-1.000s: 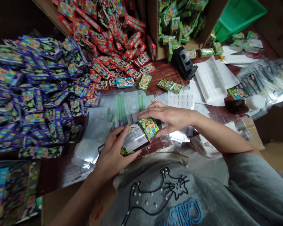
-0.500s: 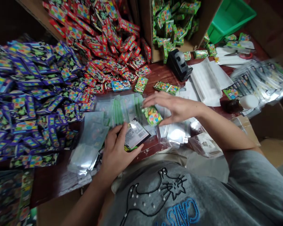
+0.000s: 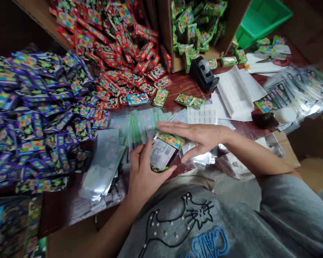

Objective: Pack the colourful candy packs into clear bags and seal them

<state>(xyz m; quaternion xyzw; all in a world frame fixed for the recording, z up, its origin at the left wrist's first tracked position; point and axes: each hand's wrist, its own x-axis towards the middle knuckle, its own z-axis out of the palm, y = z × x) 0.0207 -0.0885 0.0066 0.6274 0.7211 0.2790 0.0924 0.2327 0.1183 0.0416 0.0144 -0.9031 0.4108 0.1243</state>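
Observation:
My left hand [image 3: 148, 172] grips a black-edged card [image 3: 164, 152] with a white barcode label, thumb on top. A small green printed box [image 3: 171, 139] lies against the card's far edge, partly covered by it. My right hand [image 3: 193, 138] is at this box, with long fingers along its far side and the thumb apart at the near right. How firmly the right fingers press is hard to see. Beyond the hands, green-edged clear plastic sleeves [image 3: 140, 123] lie fanned out. More clear sleeves [image 3: 102, 157] are stacked left of my left hand.
Purple boxes [image 3: 43, 107] heap at the left, red boxes [image 3: 123, 53] behind. A carton [image 3: 165, 39] holds green boxes. A black tape dispenser [image 3: 203, 75], white papers [image 3: 235, 93], a white-capped bottle [image 3: 284, 116], packed sleeves [image 3: 298, 93] and a green bin [image 3: 263, 21] stand rightward.
My left hand has moved slightly right with the card. My right hand has brought the green box against the card's far edge, and its fingers now lie flatter over the box.

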